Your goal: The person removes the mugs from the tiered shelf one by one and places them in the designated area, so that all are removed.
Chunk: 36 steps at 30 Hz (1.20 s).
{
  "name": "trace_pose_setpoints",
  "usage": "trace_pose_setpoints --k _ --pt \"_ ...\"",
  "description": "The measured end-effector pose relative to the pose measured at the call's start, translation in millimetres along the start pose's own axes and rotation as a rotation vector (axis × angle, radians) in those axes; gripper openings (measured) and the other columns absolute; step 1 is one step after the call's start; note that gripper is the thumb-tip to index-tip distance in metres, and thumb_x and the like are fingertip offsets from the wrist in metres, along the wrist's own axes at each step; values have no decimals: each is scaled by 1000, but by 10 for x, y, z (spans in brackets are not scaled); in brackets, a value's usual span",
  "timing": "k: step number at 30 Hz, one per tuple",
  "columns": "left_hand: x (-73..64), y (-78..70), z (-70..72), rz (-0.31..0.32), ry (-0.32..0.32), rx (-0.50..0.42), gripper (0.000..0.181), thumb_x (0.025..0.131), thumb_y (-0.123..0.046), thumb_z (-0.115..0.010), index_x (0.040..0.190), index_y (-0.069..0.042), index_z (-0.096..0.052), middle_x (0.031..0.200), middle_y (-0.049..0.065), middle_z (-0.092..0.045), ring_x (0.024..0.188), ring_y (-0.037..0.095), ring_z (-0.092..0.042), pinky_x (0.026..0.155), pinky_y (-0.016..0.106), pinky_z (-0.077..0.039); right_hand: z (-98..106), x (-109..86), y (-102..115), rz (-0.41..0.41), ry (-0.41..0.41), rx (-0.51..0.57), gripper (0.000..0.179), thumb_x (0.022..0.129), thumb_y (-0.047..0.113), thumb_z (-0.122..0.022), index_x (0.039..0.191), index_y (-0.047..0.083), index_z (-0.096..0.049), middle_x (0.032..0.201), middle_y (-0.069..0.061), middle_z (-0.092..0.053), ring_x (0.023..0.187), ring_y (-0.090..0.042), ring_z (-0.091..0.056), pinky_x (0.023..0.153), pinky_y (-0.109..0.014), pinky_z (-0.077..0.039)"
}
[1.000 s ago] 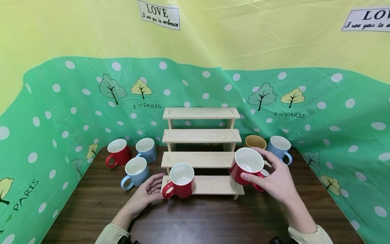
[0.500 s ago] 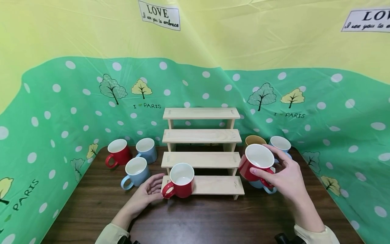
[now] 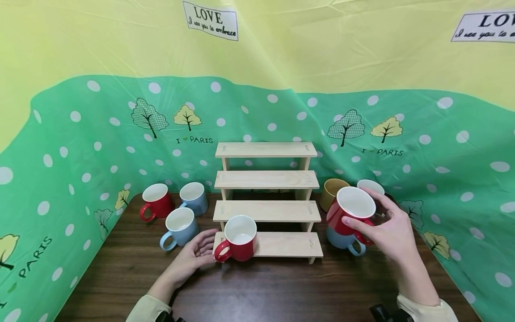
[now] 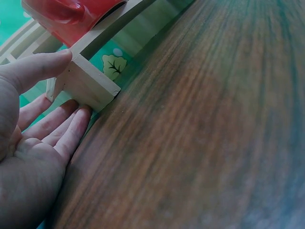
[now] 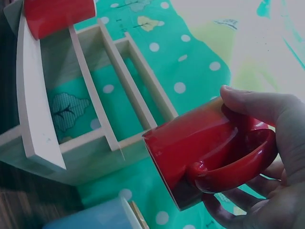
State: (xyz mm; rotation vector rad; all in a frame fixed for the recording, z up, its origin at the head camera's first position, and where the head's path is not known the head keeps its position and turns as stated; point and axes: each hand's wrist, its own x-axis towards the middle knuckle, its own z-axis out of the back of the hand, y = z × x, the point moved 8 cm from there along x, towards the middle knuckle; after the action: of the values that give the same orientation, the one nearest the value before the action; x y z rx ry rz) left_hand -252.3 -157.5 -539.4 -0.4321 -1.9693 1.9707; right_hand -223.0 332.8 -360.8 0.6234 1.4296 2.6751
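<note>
In the head view my right hand (image 3: 384, 228) grips a red mug (image 3: 342, 218) with a white inside, thumb in front near its handle. It holds the mug upright above a light blue mug (image 3: 340, 239), which it partly hides. The right wrist view shows the held mug's handle (image 5: 238, 164) close up, thumb and fingers on either side of the mug. At the left end of a four-tier wooden stand (image 3: 287, 244), my left hand (image 3: 193, 255) touches the lowest step with relaxed fingers and thumb. Another red mug (image 3: 243, 246) stands on that step's left part.
On the table's left are a red mug (image 3: 161, 205) and two light blue mugs, one rear (image 3: 195, 201) and one front (image 3: 183, 228). A mustard mug (image 3: 330, 193) and a white-rimmed mug (image 3: 370, 185) stand back right. A patterned cloth (image 3: 257, 112) hangs behind.
My right hand has carried the red mug to the right and slightly up, away from the stand's lowest steps, exposing the light blue mug beneath it. The left hand stays put.
</note>
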Motion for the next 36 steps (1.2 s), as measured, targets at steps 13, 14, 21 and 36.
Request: trace_pose_setpoints --k 13,14,21,36 --pt "1 32 13 37 -20 -5 79 99 -5 -79 165 0 -36 159 26 -52 135 16 -63 111 25 -51 321 101 -321 -103 -84 44 80 87 23 -96 158 19 -59 128 19 -62 108 -3 -60 81 -6 -51" --pt "1 31 13 38 -20 -3 79 99 -5 -79 165 0 -36 159 26 -52 135 16 -63 111 25 -51 341 110 -358 -118 -84 45 81 88 24 -96 159 19 -58 129 19 -62 109 -3 -58 81 -6 -52" --pt "5 29 20 50 -27 5 80 98 -6 -79 165 -1 -36 160 25 -52 136 18 -62 112 25 -51 455 176 -607 -206 -111 -4 83 88 34 -95 161 24 -55 141 5 -61 113 -9 -53 76 -5 -50" --pt "18 45 33 47 -25 5 79 99 -7 -79 165 -2 -36 159 25 -52 140 26 -59 111 25 -51 553 238 -1095 -305 -131 -8 88 86 38 -96 162 24 -55 139 6 -59 107 -1 -54 75 -2 -47"
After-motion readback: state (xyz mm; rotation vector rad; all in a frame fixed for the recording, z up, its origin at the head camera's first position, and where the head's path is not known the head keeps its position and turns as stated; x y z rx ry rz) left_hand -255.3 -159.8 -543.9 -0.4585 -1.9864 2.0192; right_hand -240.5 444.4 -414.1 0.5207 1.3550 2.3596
